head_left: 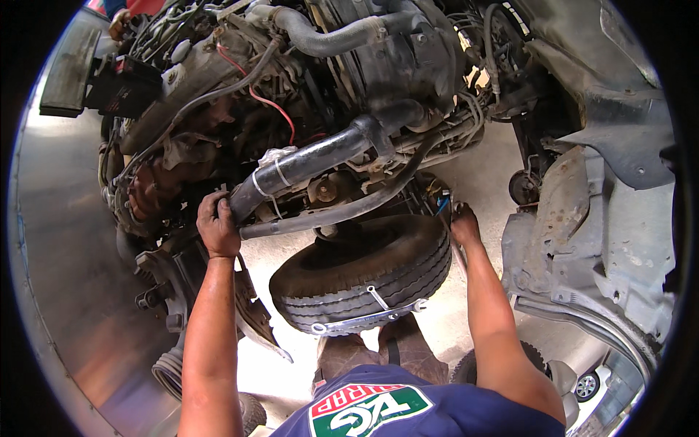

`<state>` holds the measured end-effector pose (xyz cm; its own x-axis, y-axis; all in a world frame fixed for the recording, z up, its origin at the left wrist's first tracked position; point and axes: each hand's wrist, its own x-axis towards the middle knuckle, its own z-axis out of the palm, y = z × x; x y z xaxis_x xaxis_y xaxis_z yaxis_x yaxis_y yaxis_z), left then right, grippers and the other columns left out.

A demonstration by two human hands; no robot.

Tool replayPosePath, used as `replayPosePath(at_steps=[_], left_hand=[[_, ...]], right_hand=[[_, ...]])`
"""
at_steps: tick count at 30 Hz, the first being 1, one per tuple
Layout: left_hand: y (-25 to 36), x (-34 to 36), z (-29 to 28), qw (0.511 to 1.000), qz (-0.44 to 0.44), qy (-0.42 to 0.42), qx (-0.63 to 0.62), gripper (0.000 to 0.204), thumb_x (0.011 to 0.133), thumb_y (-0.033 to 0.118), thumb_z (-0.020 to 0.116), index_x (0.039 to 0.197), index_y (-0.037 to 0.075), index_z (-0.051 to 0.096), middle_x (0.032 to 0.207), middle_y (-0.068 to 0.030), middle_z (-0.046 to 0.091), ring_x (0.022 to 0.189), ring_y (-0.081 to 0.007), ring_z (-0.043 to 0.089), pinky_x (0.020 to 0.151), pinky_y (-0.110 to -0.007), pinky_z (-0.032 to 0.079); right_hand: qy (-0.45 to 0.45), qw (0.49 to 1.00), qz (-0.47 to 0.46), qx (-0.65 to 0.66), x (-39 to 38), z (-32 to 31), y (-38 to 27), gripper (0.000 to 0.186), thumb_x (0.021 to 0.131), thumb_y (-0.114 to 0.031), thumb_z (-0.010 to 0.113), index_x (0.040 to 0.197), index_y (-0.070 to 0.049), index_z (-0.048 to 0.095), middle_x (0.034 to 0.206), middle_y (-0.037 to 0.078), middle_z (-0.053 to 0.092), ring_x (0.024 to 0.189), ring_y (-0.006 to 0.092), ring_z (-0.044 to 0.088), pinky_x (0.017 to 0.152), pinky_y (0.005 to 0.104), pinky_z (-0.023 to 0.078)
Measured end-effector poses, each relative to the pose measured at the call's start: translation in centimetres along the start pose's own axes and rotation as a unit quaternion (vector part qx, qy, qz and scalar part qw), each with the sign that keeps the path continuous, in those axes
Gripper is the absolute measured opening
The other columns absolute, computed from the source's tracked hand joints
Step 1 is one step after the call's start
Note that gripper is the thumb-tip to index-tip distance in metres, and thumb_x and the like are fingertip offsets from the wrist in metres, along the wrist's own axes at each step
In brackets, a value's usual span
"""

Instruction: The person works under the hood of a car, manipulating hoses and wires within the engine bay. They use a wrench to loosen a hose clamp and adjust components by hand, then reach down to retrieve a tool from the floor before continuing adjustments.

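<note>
Your left hand (pixel 220 229) is up against the lower end of the black pipe (pixel 320 158), thumb and knuckles showing, fingers curled; can't tell if it's clamped on the pipe or only resting, since the fingertips and the contact are hard to make out. Pipe climbs from that hand up and to the right, light-coloured ties around it. Just right of the same hand, the end of a grey hose (pixel 349 211) shows; hose runs below the pipe, then bends upward short of your right hand (pixel 464 223). That right hand is bent in a loose fist past the right edge of the tire (pixel 364 273); its fingers are mostly turned away, so can't tell whether they close on anything. Small blue piece (pixel 443 205) just left of it, too small to identify. Tire lies tilted between your two hands, nearer your body, its far side partly covered by the hose. On its tread, below and between both hands: a long wrench (pixel 368 318) and a short wrench (pixel 377 298). Well above your left hand, a red wire (pixel 273 108) drops into dark engine parts, its lower end lost. Far up and left of that hand, another person's hand (pixel 119 25), cut off by the frame edge.
</note>
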<state>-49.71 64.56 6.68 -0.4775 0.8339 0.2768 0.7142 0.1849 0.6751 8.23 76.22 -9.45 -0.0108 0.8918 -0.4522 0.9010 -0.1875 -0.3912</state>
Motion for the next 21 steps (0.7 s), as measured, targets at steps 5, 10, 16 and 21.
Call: replayPosePath(at_steps=[5, 10, 16, 21], left_hand=[[-0.1, -0.3, 0.3, 0.999, -0.017, 0.001, -0.044, 0.03, 0.102, 0.022, 0.06, 0.111, -0.003, 0.073, 0.108, -0.0177, 0.075, 0.103, -0.0307, 0.072, 0.097, -0.04, 0.054], [-0.5, -0.4, 0.3, 0.999, -0.029, 0.001, -0.037, 0.025, 0.1, 0.018, 0.062, 0.109, -0.002, 0.075, 0.11, -0.0164, 0.076, 0.105, -0.0305, 0.072, 0.1, -0.04, 0.053], [0.1, 0.0, -0.2, 0.999, 0.022, 0.009, 0.038, 0.021, 0.096, 0.022, 0.068, 0.103, 0.003, 0.076, 0.109, -0.0185, 0.074, 0.108, -0.0406, 0.068, 0.102, -0.048, 0.051], [0.8, -0.1, -0.7, 0.999, 0.018, 0.036, 0.019, 0.021, 0.09, 0.023, 0.072, 0.098, 0.005, 0.075, 0.104, -0.0161, 0.073, 0.103, -0.0404, 0.067, 0.095, -0.048, 0.053]], right_hand=[[-0.114, 0.989, 0.037, -0.083, 3.5, 6.7, 12.4, 0.037, 0.096, -0.017, 0.066, 0.129, -0.001, 0.068, 0.134, 0.028, 0.07, 0.127, 0.0442, 0.067, 0.106, 0.049, 0.055], [-0.117, 0.97, 0.052, -0.209, 4.4, 9.0, 17.5, 0.037, 0.091, -0.006, 0.065, 0.128, -0.005, 0.068, 0.139, 0.025, 0.069, 0.129, 0.0397, 0.068, 0.107, 0.0465, 0.058], [-0.105, 0.983, 0.028, -0.145, 0.0, 2.8, 8.5, 0.085, 0.088, -0.02, 0.081, 0.161, 0.0, 0.043, 0.141, 0.031, 0.068, 0.129, 0.0438, 0.068, 0.106, 0.0469, 0.058], [0.044, 0.995, -0.087, -0.004, -5.2, -8.1, -11.0, 0.03, 0.095, -0.019, 0.077, 0.116, 0.003, 0.075, 0.113, 0.026, 0.077, 0.105, 0.0423, 0.075, 0.093, 0.0454, 0.058]])
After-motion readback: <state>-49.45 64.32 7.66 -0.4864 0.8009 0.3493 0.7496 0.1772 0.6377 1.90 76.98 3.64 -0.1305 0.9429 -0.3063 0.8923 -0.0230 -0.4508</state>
